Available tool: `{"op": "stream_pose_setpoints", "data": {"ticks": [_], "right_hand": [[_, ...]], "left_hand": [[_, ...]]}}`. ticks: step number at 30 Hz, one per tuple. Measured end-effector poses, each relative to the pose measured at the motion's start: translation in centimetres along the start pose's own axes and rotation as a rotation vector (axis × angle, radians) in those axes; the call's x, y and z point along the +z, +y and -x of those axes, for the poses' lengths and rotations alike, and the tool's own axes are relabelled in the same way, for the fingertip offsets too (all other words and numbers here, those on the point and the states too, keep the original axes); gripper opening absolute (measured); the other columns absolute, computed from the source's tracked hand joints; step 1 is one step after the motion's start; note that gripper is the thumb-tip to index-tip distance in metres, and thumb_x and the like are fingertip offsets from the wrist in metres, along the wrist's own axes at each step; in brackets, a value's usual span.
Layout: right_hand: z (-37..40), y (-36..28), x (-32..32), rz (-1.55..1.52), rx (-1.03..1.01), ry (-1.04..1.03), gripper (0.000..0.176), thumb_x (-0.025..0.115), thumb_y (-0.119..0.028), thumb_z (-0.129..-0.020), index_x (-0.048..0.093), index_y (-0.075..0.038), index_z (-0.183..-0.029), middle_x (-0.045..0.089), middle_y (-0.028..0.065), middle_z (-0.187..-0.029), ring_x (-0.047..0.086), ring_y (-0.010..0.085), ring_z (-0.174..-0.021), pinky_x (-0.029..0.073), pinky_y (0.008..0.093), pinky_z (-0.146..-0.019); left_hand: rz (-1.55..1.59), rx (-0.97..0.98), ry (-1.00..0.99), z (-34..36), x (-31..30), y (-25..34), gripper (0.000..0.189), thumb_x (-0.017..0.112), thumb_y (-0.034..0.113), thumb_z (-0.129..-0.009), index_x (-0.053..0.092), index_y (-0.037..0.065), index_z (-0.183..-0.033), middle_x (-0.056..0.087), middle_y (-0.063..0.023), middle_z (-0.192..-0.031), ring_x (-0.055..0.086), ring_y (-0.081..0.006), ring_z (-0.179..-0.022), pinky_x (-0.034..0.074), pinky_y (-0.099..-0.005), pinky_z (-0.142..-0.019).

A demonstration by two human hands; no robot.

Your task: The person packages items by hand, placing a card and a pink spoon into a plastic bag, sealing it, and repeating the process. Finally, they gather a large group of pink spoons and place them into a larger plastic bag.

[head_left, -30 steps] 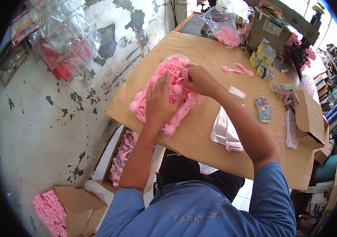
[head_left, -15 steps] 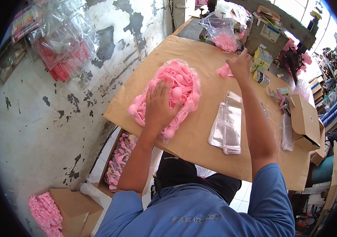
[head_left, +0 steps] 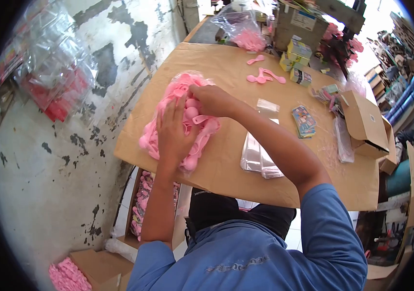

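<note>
A clear plastic bag full of pink plastic spoons (head_left: 198, 130) lies on the brown-covered table (head_left: 207, 169). My left hand (head_left: 173, 131) rests flat on the bag with its fingers stretched out. At the top of the same pile, my right hand (head_left: 216, 101) dips in with bent fingers; its fingertips are hidden among the spoons. A small group of pink spoons (head_left: 264, 76) lies farther back on the table, and a single pink spoon (head_left: 255, 59) is just behind it. Flat clear plastic sleeves (head_left: 253, 153) lie under and beside my right forearm.
A stack of printed cards (head_left: 304, 121) and small yellow boxes (head_left: 297, 53) are on the table. An open cardboard box (head_left: 362, 121) stands at the right edge. Below left, cartons hold more pink pieces (head_left: 141, 203). A peeling wall (head_left: 71, 160) borders the left side.
My right hand has moved from the far spoons back to the bag, leaving spoons lying there. My left hand stays on the bag. The view has shifted, and the card stack now shows.
</note>
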State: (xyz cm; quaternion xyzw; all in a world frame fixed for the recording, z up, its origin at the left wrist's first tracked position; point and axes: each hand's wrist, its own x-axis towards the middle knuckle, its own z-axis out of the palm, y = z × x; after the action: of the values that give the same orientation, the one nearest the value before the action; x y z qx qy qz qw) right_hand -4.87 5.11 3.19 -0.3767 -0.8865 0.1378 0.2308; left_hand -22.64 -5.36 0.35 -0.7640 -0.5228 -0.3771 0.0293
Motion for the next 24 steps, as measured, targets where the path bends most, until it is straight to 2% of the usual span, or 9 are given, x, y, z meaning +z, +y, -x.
{"op": "stream_pose_setpoints", "data": {"ticks": [5,8,9,12,16,18,20,22,24], "right_hand": [[0.5,1.3,-0.8,0.025,-0.072,0.103,0.025,0.074,-0.016,-0.088,0.064,-0.003,-0.107,0.071,0.0203,-0.099,0.07,0.0368,-0.097,0.054,0.048,-0.082],[0.5,1.5,-2.7,-0.318,0.025,0.253,0.023,0.073,-0.017,-0.093,0.064,-0.002,-0.108,0.073,0.0156,-0.1,0.072,0.028,-0.1,0.055,0.0427,-0.08],[-0.1,3.3,-2.2,-0.546,0.005,0.306,0.019,0.07,-0.017,-0.097,0.066,-0.003,-0.109,0.076,0.0098,-0.103,0.072,0.0187,-0.096,0.054,0.031,-0.073],[0.5,2.8,-6.5,-1.082,0.197,0.371,0.016,0.068,-0.022,-0.098,0.068,-0.007,-0.101,0.078,0.0056,-0.106,0.07,0.0118,-0.087,0.05,0.027,-0.067],[1.2,8.4,-8.8,-0.98,0.461,0.534,0.014,0.067,-0.02,-0.097,0.069,-0.007,-0.102,0.078,0.0065,-0.106,0.068,0.0065,-0.084,0.045,0.0233,-0.06],[1.9,12.4,-9.1,-0.942,0.562,0.453,0.017,0.067,-0.016,-0.097,0.068,-0.003,-0.108,0.078,0.0094,-0.105,0.072,0.0102,-0.084,0.05,0.026,-0.062],[2.8,16.2,-8.4,-0.06,0.499,0.284,0.02,0.067,-0.016,-0.097,0.068,-0.002,-0.113,0.078,0.0104,-0.103,0.072,0.013,-0.084,0.053,0.0292,-0.066],[2.8,16.9,-7.3,0.378,0.404,0.332,0.024,0.066,-0.016,-0.098,0.068,-0.002,-0.117,0.077,0.0113,-0.102,0.073,0.0154,-0.085,0.056,0.0319,-0.072],[3.4,16.2,-6.0,0.287,0.306,0.535,0.026,0.066,-0.015,-0.098,0.067,-0.002,-0.121,0.077,0.0118,-0.102,0.074,0.017,-0.088,0.058,0.0334,-0.078]], "left_hand": [[-0.009,0.012,-0.034,-0.1,0.0,0.0,0.073,0.07,0.034,-0.089,0.048,0.022,-0.158,0.048,-0.0252,-0.154,0.044,-0.0411,-0.145,0.023,-0.058,-0.125],[-0.023,0.016,-0.041,0.0,-0.3,0.0,0.068,0.068,0.034,-0.09,0.052,0.023,-0.155,0.048,-0.0259,-0.154,0.044,-0.041,-0.145,0.022,-0.0576,-0.125],[-0.019,0.011,-0.045,0.0,-0.4,0.2,0.067,0.068,0.035,-0.091,0.053,0.024,-0.155,0.048,-0.0259,-0.154,0.043,-0.0408,-0.146,0.022,-0.0573,-0.125],[-0.039,-0.007,-0.055,0.0,-0.5,0.1,0.066,0.068,0.037,-0.091,0.054,0.025,-0.154,0.048,-0.0255,-0.155,0.043,-0.0403,-0.146,0.021,-0.0562,-0.126],[-0.054,-0.015,-0.051,0.1,-0.1,-0.1,0.066,0.07,0.037,-0.09,0.056,0.024,-0.153,0.048,-0.0245,-0.155,0.043,-0.0391,-0.146,0.021,-0.0547,-0.127],[-0.052,-0.021,-0.055,0.2,-0.2,0.1,0.065,0.07,0.037,-0.09,0.057,0.024,-0.152,0.048,-0.0242,-0.155,0.043,-0.0388,-0.146,0.021,-0.0545,-0.127],[-0.051,-0.025,-0.056,0.1,-0.4,0.2,0.064,0.07,0.036,-0.09,0.057,0.023,-0.151,0.048,-0.0239,-0.155,0.043,-0.0385,-0.146,0.022,-0.0544,-0.127],[-0.044,-0.03,-0.057,0.0,-0.4,0.3,0.063,0.07,0.036,-0.09,0.058,0.023,-0.15,0.048,-0.0234,-0.155,0.043,-0.0382,-0.146,0.022,-0.0544,-0.127],[-0.052,-0.028,-0.052,0.0,-0.3,0.2,0.065,0.07,0.035,-0.09,0.056,0.023,-0.152,0.048,-0.0228,-0.155,0.043,-0.0379,-0.146,0.022,-0.0545,-0.127]]}}
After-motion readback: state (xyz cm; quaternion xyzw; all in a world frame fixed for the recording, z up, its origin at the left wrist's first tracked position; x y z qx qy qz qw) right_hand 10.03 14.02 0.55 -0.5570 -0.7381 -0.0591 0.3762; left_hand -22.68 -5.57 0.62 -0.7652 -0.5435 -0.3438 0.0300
